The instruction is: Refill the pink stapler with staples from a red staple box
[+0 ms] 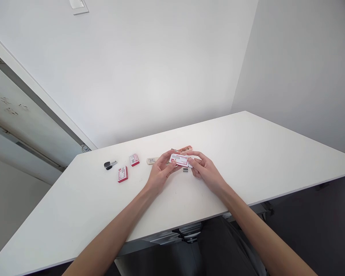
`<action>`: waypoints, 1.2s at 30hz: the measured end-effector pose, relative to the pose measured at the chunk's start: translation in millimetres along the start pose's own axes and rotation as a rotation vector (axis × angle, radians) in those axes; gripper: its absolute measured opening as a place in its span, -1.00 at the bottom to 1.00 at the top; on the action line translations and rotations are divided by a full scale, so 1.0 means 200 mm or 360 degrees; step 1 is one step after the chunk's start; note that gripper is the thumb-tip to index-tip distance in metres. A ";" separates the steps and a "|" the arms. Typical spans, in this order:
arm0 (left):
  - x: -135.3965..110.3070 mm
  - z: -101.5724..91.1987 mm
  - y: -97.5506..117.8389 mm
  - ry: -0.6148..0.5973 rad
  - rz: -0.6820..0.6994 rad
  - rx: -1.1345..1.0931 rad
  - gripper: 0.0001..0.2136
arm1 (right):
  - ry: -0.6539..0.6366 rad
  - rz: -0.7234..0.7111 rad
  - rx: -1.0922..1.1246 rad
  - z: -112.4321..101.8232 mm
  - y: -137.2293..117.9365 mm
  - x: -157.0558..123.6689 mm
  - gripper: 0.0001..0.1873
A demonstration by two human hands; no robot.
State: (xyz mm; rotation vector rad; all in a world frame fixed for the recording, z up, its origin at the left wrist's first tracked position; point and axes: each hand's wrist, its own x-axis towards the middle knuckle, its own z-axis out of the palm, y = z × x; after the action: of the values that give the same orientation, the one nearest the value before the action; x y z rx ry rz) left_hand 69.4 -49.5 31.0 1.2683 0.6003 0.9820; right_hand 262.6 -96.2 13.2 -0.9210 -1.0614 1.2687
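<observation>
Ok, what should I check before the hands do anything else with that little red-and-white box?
1. Left hand gripping the held red-and-white box: ok, at one end.
2. Right hand gripping it too: ok, at the other end.
3. What's inside that box: cannot tell, its inside doesn't show.
4. Small silver piece tidied away: not ok, it lies on the white table close to the hands.
5. Farther box and nearer box apart from the hands: ok, both off to the left.

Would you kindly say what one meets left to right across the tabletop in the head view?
Black-and-silver key-like object, nearer red-and-white rectangular box, farther red-and-white box, cream oblong object, held white-and-red box.
</observation>
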 end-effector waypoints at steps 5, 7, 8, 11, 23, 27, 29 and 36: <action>-0.01 0.01 0.01 -0.0053 0.0004 0.0088 -0.64 | -0.0027 0.0055 -0.0010 0.00 0.00 -0.01 -0.44; -0.01 0.02 0.01 -0.0092 0.0017 0.0124 -0.64 | -0.0034 0.0046 -0.0029 0.00 0.00 -0.01 -0.45; -0.01 0.02 0.00 -0.0103 0.0027 0.0138 -0.64 | -0.0029 0.0039 -0.0026 0.00 0.00 -0.01 -0.45; 0.00 0.02 0.00 -0.0102 0.0053 0.0189 -0.65 | -0.0009 0.0029 0.0029 0.00 0.00 -0.01 -0.46; -0.01 0.02 -0.01 -0.0081 0.0124 0.0475 -0.53 | -0.0127 -0.0010 -0.0250 0.02 0.02 -0.01 -0.47; -0.03 0.02 -0.03 -0.0014 0.0055 0.0592 -0.33 | -0.0208 -0.0032 -0.0306 0.03 0.03 -0.02 -0.46; -0.05 0.03 -0.04 0.0011 0.0018 0.0688 -0.28 | -0.0233 -0.0038 -0.0296 0.03 0.02 -0.02 -0.46; -0.17 0.03 -0.03 -0.0033 0.0252 0.1179 -0.25 | -0.0171 -0.0008 -0.0255 0.02 0.00 -0.03 -0.47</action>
State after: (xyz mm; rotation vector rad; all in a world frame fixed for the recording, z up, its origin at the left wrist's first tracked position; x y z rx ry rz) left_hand 59.3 -81.3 21.3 1.9997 0.9024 0.8998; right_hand 257.6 -102.9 13.0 -0.9786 -1.2635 1.2537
